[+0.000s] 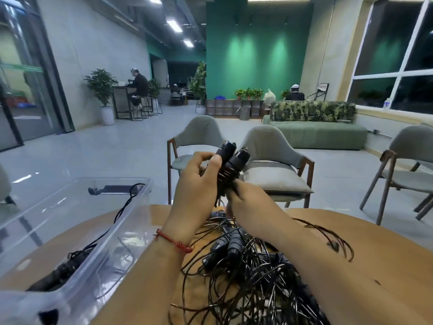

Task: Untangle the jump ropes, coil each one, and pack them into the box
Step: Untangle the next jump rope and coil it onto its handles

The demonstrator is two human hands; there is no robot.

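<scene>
Left hand and right hand both grip two black handles, above tangled ropes, clear box beside

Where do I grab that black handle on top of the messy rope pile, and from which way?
Probably come from above and pinch the black handle round its thick ribbed middle. It lies on top of the tangled ropes, chunky and mostly uncovered, while the thin cords around it would likely slip.
</scene>
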